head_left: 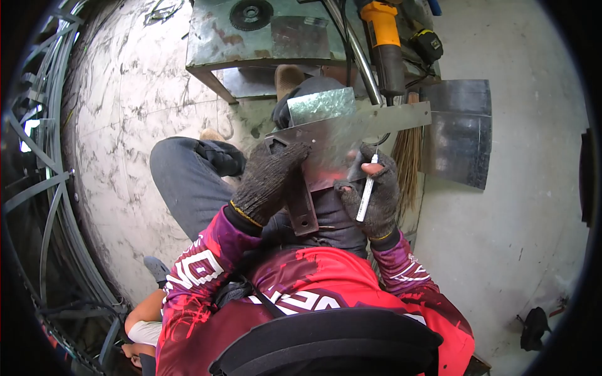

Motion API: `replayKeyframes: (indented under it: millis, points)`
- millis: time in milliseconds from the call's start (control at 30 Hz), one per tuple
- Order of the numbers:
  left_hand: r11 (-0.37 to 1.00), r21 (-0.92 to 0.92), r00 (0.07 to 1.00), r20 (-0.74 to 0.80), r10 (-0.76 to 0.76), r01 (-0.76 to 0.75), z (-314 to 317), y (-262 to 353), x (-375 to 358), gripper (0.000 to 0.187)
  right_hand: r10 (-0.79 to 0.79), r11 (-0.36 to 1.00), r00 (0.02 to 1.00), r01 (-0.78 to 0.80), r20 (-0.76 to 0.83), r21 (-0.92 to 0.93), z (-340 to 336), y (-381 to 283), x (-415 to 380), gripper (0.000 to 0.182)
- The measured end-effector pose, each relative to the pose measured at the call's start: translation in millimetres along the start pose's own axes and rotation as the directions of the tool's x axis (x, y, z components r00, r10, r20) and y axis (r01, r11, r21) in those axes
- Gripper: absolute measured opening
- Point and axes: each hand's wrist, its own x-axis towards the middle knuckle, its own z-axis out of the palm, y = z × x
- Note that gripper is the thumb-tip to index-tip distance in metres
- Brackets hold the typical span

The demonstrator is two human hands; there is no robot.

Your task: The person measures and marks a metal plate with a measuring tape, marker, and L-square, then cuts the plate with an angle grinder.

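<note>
My left hand (269, 178), in a dark knitted glove, is closed around the dark stock of a metal try square (305, 216) and the edge of a shiny metal sheet (329, 164). The square's long blade (392, 118) lies across the sheet and points right. Part of the sheet shows beyond the blade. My right hand (381, 194), gloved with bare fingertips showing, is closed on a white marker pen (367, 193) with its tip pointing up. It is beside the sheet's right edge. Both things are above my lap.
A worn metal table (216, 47) ahead carries a dark round disc (251, 14). Right of it are an orange power tool (381, 28), a tape measure (427, 46), a broom (406, 166) and a dark sheet (458, 135). Metal strips (59, 188) stand left; another person's arm (145, 310) shows lower left.
</note>
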Motion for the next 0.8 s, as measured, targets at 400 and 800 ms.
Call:
replayKeyframes:
  millis: [400, 800]
  points:
    - [0.596, 0.543, 0.791, 0.247, 0.560, -0.591, -13, -22, 13, 0.027, 0.516, 0.635, 0.852, -0.448, 0.085, 0.630, 5, -6, 2, 0.053]
    - [0.802, 0.554, 0.975, 0.145, 0.171, -0.223, -10, -4, 6, 0.054, -0.008, 0.999, 0.999, 0.010, -0.036, 0.036, 7, -2, 2, 0.053]
